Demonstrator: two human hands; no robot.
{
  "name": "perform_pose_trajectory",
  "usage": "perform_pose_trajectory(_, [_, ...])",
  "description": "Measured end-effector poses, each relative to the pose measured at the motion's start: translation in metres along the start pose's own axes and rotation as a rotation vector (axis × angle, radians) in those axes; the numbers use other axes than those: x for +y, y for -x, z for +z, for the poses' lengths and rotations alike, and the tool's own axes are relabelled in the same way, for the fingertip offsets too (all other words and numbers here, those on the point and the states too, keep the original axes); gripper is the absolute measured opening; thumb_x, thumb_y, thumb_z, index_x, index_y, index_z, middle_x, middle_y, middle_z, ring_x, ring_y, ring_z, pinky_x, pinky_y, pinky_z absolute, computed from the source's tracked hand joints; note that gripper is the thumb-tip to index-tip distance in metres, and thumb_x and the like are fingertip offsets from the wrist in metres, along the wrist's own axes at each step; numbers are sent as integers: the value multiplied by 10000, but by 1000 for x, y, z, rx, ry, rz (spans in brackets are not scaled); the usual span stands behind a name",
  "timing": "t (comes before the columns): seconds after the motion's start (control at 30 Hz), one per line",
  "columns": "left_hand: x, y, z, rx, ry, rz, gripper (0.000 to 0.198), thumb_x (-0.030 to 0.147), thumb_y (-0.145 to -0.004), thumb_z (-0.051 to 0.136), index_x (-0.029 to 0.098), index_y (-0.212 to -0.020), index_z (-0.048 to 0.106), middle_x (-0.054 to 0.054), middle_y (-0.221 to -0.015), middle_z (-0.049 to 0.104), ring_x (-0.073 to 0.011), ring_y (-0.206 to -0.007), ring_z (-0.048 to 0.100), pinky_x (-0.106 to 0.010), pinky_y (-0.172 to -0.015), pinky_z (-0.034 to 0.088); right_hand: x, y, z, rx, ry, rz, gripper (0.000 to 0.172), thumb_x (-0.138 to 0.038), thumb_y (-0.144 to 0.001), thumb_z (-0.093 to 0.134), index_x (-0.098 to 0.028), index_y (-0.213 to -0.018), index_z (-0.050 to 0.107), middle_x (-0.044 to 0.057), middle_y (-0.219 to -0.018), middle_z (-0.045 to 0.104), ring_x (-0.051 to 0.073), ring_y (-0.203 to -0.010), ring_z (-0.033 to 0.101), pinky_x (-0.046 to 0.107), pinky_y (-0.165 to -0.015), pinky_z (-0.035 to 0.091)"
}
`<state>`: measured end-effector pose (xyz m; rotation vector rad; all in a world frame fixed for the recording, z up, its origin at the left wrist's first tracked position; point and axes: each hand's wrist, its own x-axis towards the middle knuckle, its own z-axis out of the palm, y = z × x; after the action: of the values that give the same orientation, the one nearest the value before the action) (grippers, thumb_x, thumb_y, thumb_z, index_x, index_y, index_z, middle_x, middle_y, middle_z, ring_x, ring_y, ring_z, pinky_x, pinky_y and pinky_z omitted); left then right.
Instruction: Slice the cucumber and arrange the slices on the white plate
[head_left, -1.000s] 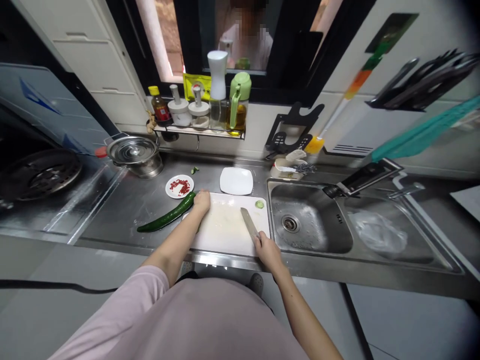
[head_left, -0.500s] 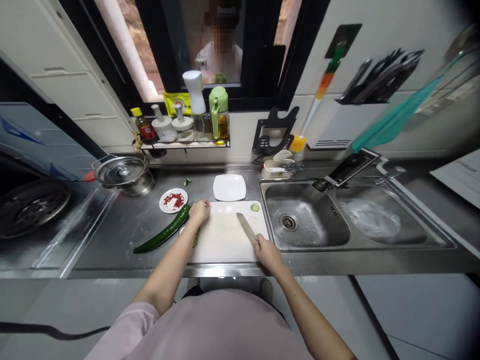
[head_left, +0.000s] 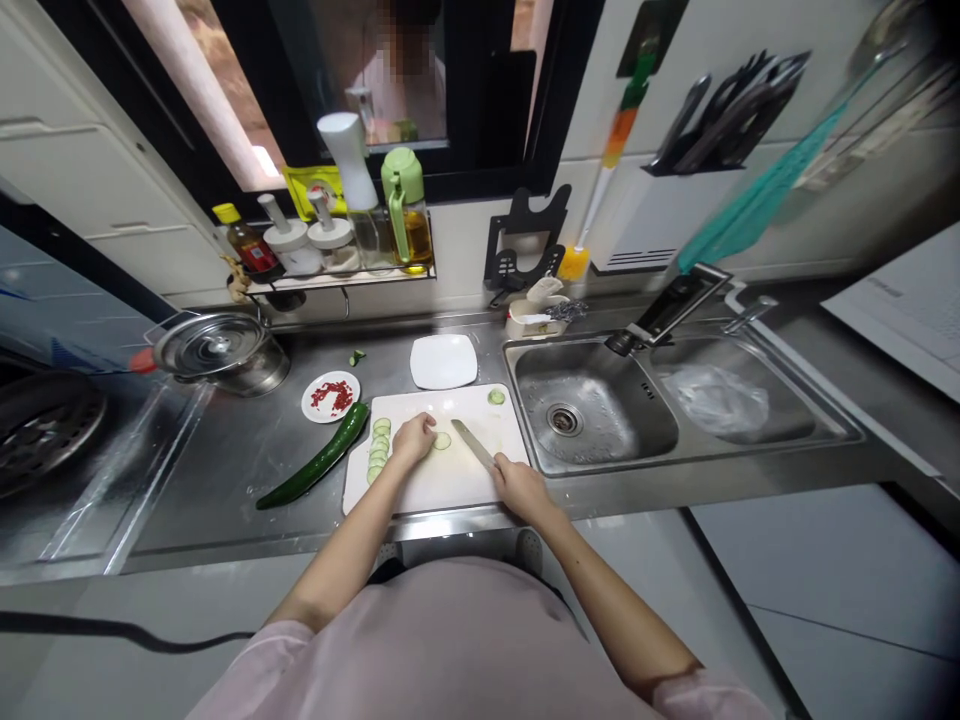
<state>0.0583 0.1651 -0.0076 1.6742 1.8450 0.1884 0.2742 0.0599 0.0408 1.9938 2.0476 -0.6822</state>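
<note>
A white cutting board (head_left: pixel 420 488) lies on the counter in front of me. My right hand (head_left: pixel 521 488) grips a kitchen knife (head_left: pixel 474 445), its blade slanting toward the upper left over the board. Curled fingers of my left hand (head_left: pixel 412 438) hover at the board's middle; what they pinch, if anything, is hidden. Just beside those fingertips is a single cucumber slice (head_left: pixel 442 440). Overlapping cucumber slices (head_left: pixel 379 450) form a row along the board's left side. A cucumber end piece (head_left: pixel 496 397) sits in the far right corner. A long whole cucumber (head_left: pixel 315 468) rests left of the board.
Behind the board stands a white square plate (head_left: pixel 443 361). A plate of chopped red pieces (head_left: pixel 315 408) and a lidded steel pot (head_left: pixel 225 355) are at left. The double sink (head_left: pixel 592 455) borders the board's right. A seasoning rack (head_left: pixel 345 285) hangs on the wall.
My left hand has moved from the board's left edge to its middle, uncovering the row of slices. A single slice now shows by its fingertips. The knife stays in my right hand; the view has shifted.
</note>
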Motion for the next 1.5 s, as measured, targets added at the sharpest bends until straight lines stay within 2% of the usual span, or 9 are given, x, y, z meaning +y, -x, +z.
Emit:
perform_pose_trajectory(0.1, [-2,1,-4,18,-51,-48,220,243,-806,575,277,-1015,633,-2,-966,709,-179,-897,636,-267,-748,444,-7,7,-2,-24,3,-35,274,-327,-998,307,-204,-1131,512,115,-994,700,219,-941,653,276,-736,375])
perform_pose_trajectory(0.3, [-3,2,-3,-27,-34,-29,235,303,-770,638,263,-1000,617,13,-932,697,-166,-892,634,-256,-760,436,-18,14,-6,-80,5,-52,270,-321,-998,307,-201,-1126,513,124,-1005,689,227,-945,646,292,-758,383])
perform_pose_trajectory(0.53, [3,1,-2,-17,-95,-92,243,299,-759,648,284,-996,602,14,-1020,693,-184,-972,626,-282,-807,419,-19,13,-3,-82,29,-53,259,-311,-993,315,-199,-1104,520,130,-999,691,240,-947,652,300,-744,391])
perform_pose_trajectory(0.87, [3,-2,-2,-27,-124,-98,241,331,-765,646,289,-996,594,-1,-1070,691,-196,-998,618,-332,-893,391,-22,8,-6,-112,66,-91,266,-268,-979,316,-188,-1134,517,137,-1009,692,244,-957,658,307,-746,420])
perform_pose_trajectory(1.1, [3,-1,-3,-31,-108,-93,227,316,-757,668,282,-966,586,12,-1033,692,-202,-1026,613,-359,-937,366,-31,8,-7,-190,66,-78,328,-107,-907,324,-157,-1180,499,170,-1043,677,271,-1007,644,337,-762,438])
perform_pose_trajectory(1.33, [3,-3,-2,-31,-132,-95,245,332,-750,673,287,-977,593,8,-1045,701,-200,-1018,617,-341,-922,376,-32,5,-10,-200,61,-81,294,-122,-911,346,-163,-1161,495,166,-1037,674,258,-1003,647,320,-753,431])
perform_pose_trajectory(1.5, [1,-7,-2,-34,-98,-99,216,312,-747,666,299,-956,613,25,-960,718,-194,-994,630,-328,-907,384,-34,3,-14,-200,63,-89,320,-110,-897,356,-163,-1181,493,168,-1058,671,253,-1001,646,318,-758,437])
